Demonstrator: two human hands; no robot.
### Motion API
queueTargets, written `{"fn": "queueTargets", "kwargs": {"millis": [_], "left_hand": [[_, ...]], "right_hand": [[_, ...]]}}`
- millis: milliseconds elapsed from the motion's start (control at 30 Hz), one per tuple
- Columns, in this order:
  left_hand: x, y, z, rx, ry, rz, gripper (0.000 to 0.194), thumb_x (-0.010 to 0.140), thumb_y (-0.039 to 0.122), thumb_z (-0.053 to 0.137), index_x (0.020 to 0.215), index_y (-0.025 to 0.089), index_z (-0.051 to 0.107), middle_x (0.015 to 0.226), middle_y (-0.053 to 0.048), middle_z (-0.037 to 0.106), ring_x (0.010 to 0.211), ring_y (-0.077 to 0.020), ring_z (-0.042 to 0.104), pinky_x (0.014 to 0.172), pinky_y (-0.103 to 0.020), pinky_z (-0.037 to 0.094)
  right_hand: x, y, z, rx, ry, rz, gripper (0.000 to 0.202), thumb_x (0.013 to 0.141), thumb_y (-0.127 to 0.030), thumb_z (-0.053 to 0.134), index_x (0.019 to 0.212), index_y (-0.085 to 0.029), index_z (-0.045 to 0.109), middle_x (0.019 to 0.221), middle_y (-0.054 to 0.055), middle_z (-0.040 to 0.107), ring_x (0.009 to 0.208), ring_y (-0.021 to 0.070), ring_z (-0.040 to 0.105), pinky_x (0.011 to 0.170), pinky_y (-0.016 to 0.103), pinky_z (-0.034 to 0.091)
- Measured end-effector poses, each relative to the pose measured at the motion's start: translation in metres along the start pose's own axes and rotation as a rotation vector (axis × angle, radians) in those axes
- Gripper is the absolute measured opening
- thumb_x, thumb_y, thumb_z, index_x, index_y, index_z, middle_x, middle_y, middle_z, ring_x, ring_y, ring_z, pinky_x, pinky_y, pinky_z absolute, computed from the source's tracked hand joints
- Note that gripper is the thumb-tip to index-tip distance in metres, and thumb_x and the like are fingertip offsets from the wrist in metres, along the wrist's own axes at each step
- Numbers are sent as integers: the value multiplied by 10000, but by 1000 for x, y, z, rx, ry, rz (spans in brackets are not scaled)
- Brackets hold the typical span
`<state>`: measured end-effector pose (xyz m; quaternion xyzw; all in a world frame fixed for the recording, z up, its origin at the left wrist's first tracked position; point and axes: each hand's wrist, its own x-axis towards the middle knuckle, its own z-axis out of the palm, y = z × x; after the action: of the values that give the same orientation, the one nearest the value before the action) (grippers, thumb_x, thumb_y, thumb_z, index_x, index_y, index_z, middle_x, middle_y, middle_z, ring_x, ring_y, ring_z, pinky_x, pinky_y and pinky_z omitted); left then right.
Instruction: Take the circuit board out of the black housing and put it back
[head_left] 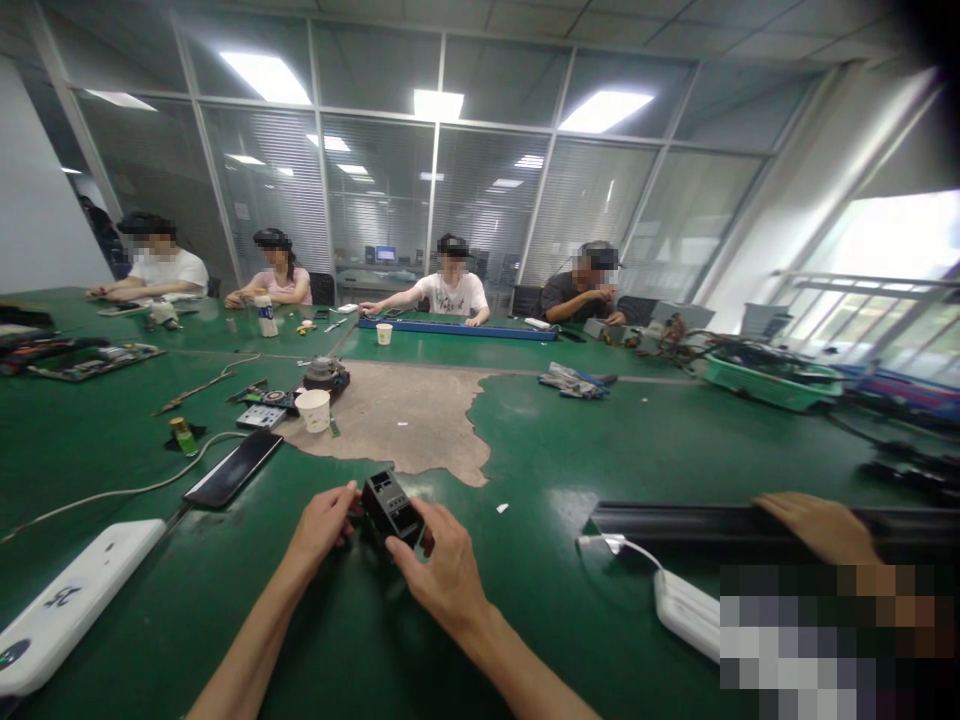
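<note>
A small black box-shaped part (391,508) with slots and rectangular openings in its upper face is held between my two hands, tilted, just over the green table. My right hand (444,560) grips its right side and near end, thumb at the front edge and fingers behind. My left hand (326,522) is closed at the left side, its fingertips against the edge; part of that contact is hidden. The underside of the box is out of sight.
To the left lie a phone (234,470) with a cable and a white power bank (79,605). A paper cup (313,410) stands beside dismantled parts. At right, another person's hand (821,522) rests on a long black bar (675,522). Several people sit across the table.
</note>
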<state>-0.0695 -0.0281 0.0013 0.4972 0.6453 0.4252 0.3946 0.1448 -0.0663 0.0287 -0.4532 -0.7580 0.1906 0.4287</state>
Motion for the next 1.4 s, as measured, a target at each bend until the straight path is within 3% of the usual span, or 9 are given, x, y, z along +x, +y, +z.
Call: {"fn": "queueTargets", "kwargs": {"millis": [367, 667, 900, 1033, 1100, 1267, 1400], "left_hand": [[-2, 1, -1, 21, -1, 7, 649, 761, 725, 450, 876, 138, 698, 834, -103, 712, 518, -164, 604, 438, -262, 434], [-4, 10, -1, 13, -10, 53, 691, 772, 742, 424, 944, 134, 702, 927, -120, 717, 568, -176, 626, 454, -260, 461], [-5, 8, -2, 167, 10, 53, 666, 788, 725, 410, 864, 136, 709, 549, -51, 615, 482, -192, 587, 464, -269, 444], [-4, 6, -2, 174, 74, 113, 618, 795, 691, 425, 910, 155, 710, 731, -74, 682, 581, -197, 621, 471, -253, 434], [-3, 4, -3, 207, 61, 105, 605, 792, 682, 434, 867, 152, 714, 708, -73, 673, 573, -196, 612, 462, -250, 424], [-3, 1, -3, 229, -3, 117, 557, 795, 658, 450, 821, 167, 711, 603, -50, 629, 547, -198, 606, 454, -246, 411], [-5, 4, -3, 168, 55, 96, 560, 819, 645, 415, 860, 160, 692, 725, -76, 682, 562, -197, 620, 459, -261, 442]], "right_hand": [[0, -4, 2, 24, -10, 2, 500, 775, -257, 716, 1250, -206, 569, 985, 60, 628, 845, 213, 593, 747, 334, 512], [2, -4, 5, -68, -18, -25, 512, 791, -275, 706, 1274, -207, 552, 1070, 97, 610, 986, 263, 585, 834, 386, 516], [0, 1, 9, -98, -53, -34, 473, 812, -287, 665, 1267, -213, 564, 1063, 94, 622, 988, 270, 604, 854, 411, 527], [-2, 6, 13, -111, -35, -8, 557, 796, -316, 679, 1311, -169, 529, 1157, 131, 616, 1072, 301, 587, 916, 447, 507], [-5, 10, 16, -120, -23, -6, 630, 781, -340, 697, 1343, -140, 495, 1209, 156, 600, 1113, 320, 568, 942, 469, 490], [-10, 15, 22, -140, -25, -31, 486, 798, -329, 679, 1230, -131, 580, 1090, 144, 642, 1052, 315, 582, 930, 472, 481], [-9, 11, 21, -132, -28, -13, 485, 788, -331, 694, 1225, -155, 578, 1083, 128, 634, 1036, 305, 574, 921, 463, 474]]}}
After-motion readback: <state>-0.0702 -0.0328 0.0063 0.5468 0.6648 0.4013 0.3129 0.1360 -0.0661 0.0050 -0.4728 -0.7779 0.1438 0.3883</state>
